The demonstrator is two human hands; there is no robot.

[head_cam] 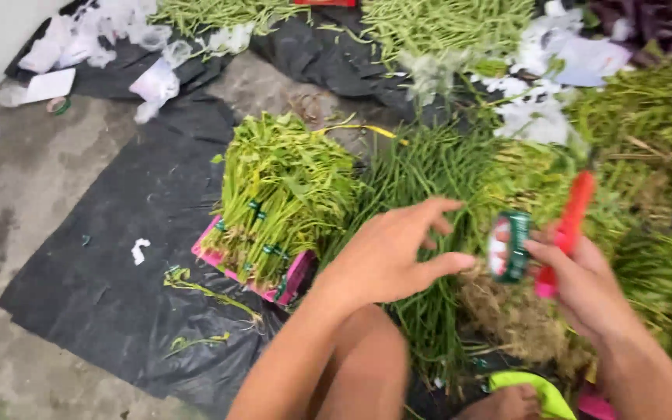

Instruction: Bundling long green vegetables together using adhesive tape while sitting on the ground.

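Bundling partly done: banded leafy green bunches [281, 206] stacked on pink tray [210, 250], loose stems [437, 187] left; right hand [585, 284] grasps green tape roll [511, 246] and red-handled tool [571, 222], left hand [386, 253] released.

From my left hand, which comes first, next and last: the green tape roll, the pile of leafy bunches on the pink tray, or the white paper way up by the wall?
From the left hand:
1. Green tape roll, just right, in the right hand.
2. Leafy bunches, left, on the pink tray.
3. White paper, far upper left.
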